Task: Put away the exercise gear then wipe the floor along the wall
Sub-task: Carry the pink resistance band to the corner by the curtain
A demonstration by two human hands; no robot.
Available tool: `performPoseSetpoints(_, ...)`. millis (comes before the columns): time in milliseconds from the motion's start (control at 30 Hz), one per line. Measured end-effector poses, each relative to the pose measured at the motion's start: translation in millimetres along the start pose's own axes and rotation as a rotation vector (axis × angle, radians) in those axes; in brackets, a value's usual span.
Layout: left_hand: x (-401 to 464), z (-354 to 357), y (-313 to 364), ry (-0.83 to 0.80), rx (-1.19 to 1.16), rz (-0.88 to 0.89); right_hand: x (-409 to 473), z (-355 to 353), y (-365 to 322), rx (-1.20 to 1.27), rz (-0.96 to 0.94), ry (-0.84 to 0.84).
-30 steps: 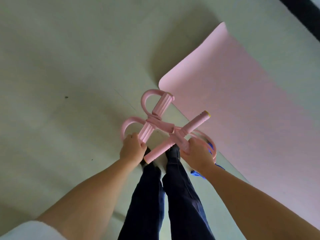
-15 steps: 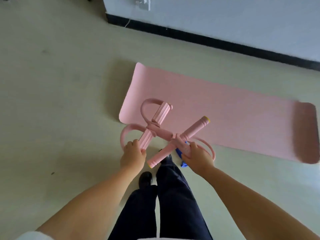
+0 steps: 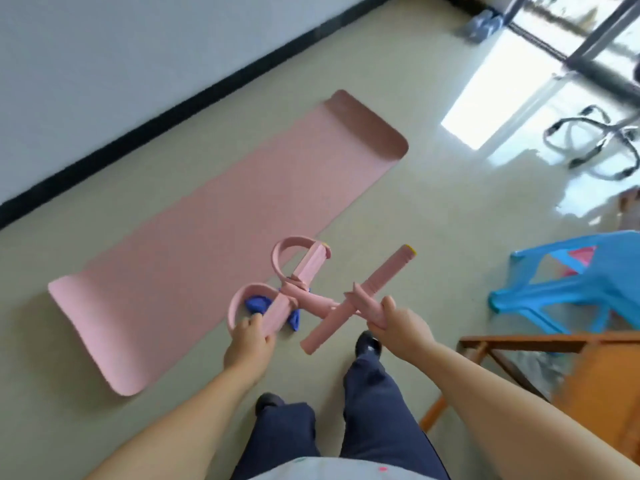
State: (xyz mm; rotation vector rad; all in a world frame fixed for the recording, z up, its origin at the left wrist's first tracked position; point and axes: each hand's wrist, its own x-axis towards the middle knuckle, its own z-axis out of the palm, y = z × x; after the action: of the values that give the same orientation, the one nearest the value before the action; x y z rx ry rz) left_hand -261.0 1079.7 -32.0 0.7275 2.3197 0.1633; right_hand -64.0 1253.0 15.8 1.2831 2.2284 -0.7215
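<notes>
Two hands (image 3: 247, 346) hold pink pedal puller (image 3: 322, 299) between mat (image 3: 214, 244) and stool (image 3: 568, 282).

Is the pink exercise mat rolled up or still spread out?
Spread out: the pink exercise mat lies flat on the floor beside the wall, only its ends curling.

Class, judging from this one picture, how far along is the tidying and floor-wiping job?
Nothing looks put away yet. Left hand and right hand hold the pink pedal puller off the floor. The mat still lies unrolled by the wall. Wiping hasn't begun.
</notes>
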Motion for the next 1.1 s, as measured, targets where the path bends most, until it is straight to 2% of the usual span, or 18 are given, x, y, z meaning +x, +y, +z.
performPoseSetpoints(267, 55.8, 12.3, 211.2, 0.029, 0.133, 0.285, 9.7, -78.9, 152.0, 0.174, 0.059, 0.168)
performPoseSetpoints(500, 69.9, 46.9, 391.1, 0.033, 0.253, 0.417, 44.9, -157.0, 293.8, 0.339, 0.243, 0.247)
performPoseSetpoints(800, 126.7, 64.8, 574.8, 0.053, 0.326, 0.594, 89.2, -245.2, 424.7, 0.546, 0.373, 0.415)
performPoseSetpoints(1100, 204.9, 85.1, 777.0, 0.011, 0.355, 0.664, 168.1, -354.1, 548.6, 0.693, 0.543, 0.513)
